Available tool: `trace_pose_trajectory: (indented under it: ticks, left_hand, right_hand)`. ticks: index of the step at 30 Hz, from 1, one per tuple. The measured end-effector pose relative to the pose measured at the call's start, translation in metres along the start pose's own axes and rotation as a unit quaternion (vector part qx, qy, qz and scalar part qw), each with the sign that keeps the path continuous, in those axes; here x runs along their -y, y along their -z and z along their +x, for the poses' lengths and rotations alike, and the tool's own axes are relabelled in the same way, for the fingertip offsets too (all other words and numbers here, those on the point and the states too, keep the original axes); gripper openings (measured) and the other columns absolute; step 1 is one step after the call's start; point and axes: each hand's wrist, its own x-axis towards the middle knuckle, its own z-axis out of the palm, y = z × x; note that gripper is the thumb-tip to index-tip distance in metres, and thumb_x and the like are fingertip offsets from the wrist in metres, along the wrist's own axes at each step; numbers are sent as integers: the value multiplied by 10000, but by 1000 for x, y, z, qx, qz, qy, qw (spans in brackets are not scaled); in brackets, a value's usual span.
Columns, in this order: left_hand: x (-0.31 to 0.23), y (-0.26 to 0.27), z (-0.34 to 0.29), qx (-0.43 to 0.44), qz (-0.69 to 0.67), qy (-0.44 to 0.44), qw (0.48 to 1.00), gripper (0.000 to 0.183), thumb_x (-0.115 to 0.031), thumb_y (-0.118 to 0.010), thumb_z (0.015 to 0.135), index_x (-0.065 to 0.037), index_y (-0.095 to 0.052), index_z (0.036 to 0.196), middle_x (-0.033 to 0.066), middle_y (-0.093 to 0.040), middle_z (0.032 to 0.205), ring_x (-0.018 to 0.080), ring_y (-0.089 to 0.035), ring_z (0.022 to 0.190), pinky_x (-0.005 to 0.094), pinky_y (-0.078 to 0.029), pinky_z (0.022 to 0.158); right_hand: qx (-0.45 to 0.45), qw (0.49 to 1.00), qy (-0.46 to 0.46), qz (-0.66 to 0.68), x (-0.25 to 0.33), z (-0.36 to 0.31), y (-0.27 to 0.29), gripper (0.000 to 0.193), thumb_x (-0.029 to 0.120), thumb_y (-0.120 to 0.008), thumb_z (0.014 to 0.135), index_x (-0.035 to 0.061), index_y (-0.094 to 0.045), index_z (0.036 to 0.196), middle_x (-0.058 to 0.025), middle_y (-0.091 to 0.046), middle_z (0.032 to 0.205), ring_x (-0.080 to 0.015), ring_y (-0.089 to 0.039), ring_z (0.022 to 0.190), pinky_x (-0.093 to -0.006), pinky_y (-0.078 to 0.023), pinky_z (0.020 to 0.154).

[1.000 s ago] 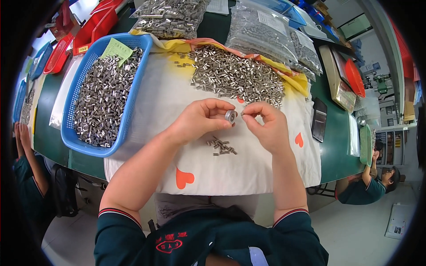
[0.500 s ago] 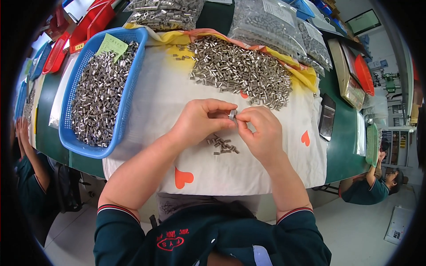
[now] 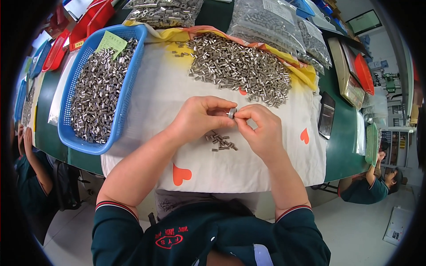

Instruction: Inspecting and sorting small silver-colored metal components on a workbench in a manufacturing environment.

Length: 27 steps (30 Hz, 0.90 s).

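Over the white cloth, my left hand (image 3: 195, 119) pinches a small round grey metal piece (image 3: 231, 113) between thumb and fingertips. My right hand (image 3: 262, 133) meets it from the other side, thumb and forefinger closed together. Whatever those right fingertips grip is too small and covered to make out. Below the hands lies a loose handful of short metal sleeves (image 3: 224, 142). Beyond them spreads a big heap of similar shiny sleeves (image 3: 242, 66). At the left, a blue plastic basket (image 3: 86, 145) holds a great many more, with a green paper slip (image 3: 113, 43) on them.
A rolled yellow and orange cloth edge (image 3: 301, 80) borders the heap. Clear bags of metal parts (image 3: 266, 22) stand behind it. A dark phone (image 3: 327, 116) lies right on the green table (image 3: 49, 119). Red trays (image 3: 57, 51) sit far left. Other people work at both sides.
The whole view has shifted slightly. Both hands stay together at the round metal piece, with only a slight movement of the fingers.
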Motion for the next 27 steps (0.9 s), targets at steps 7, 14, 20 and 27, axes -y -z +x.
trace_pose_trajectory:
  ticks: [7, 14, 20, 27]
  left_hand:
    - [-3, -2, -2, 36, -26, 20, 999, 350, -18, -695, 707, -14, -604, 1045, 9, -614, 842, 42, -541, 713, 190, -472, 663]
    - [-3, -7, -4, 77, 49, 9, 996, 332, -45, -709, 699, -14, -611, 1014, 12, -614, 812, 56, -549, 731, 202, -471, 693]
    - [0, -4, -3, 97, 44, -24, 994, 343, -66, -719, 695, -23, -605, 1016, 16, -614, 859, 65, -553, 780, 216, -466, 724]
    - [0, 0, -2, 86, -8, -1, 996, 345, -17, -682, 718, -8, -579, 1048, 17, -607, 890, 63, -559, 809, 207, -468, 721]
  right_hand:
    - [114, 967, -174, 146, -10, 6, 16, 80, 19, -631, 717, 15, -595, 788, -25, -612, 735, -87, -550, 658, -229, -443, 593]
    - [-8, 962, -246, 115, -35, 14, 28, 71, 47, -627, 749, 23, -606, 812, 10, -589, 705, -41, -497, 619, -180, -407, 565]
    - [-1, 977, -75, -200, -38, 15, -2, 72, 82, -609, 728, 50, -617, 792, -65, -582, 727, -224, -557, 718, -326, -445, 676]
    - [29, 978, -71, -193, -34, 7, -1, 96, 43, -593, 710, 46, -612, 804, -81, -581, 835, -261, -541, 827, -360, -445, 708]
